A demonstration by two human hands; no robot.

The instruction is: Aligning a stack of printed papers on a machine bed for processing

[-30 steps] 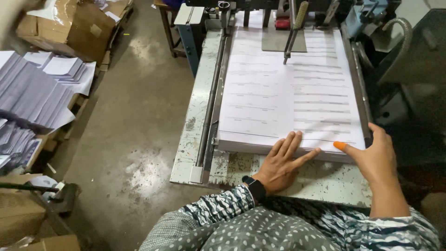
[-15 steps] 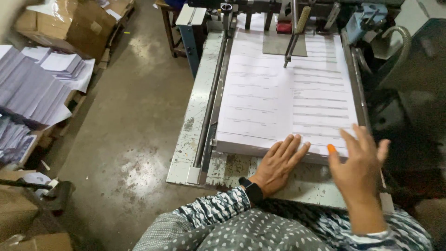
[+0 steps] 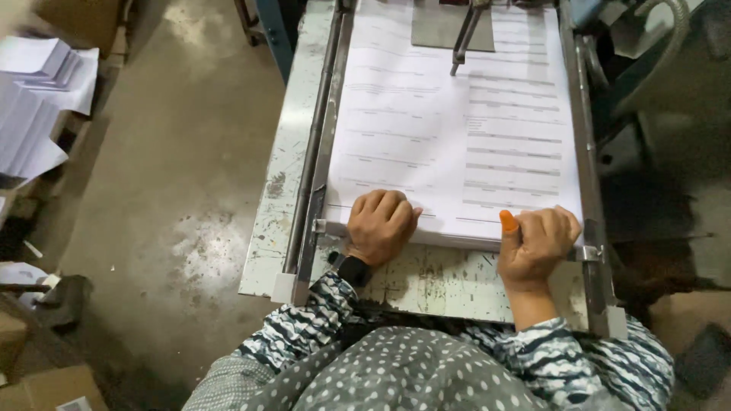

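A thick stack of printed white sheets (image 3: 449,129) lies on a worn metal machine table (image 3: 442,281). My left hand (image 3: 381,224), with a dark watch on the wrist, curls its fingers over the stack's near left edge. At the near right edge my right hand (image 3: 537,243) grips the stack, its thumb in an orange rubber tip lying on top of the sheets. A metal arm (image 3: 464,38) hangs over the far part of the stack.
A metal side rail (image 3: 316,144) runs along the stack's left edge, another rail (image 3: 582,137) along the right. Stacks of white paper (image 3: 34,99) stand on the concrete floor at the left. Cardboard boxes (image 3: 46,384) sit at the bottom left. Machine parts and a hose (image 3: 662,38) crowd the right.
Both hands went from lying flat with spread fingers on the sheets to curled grips on the stack's near edge. The view has moved closer to the table.
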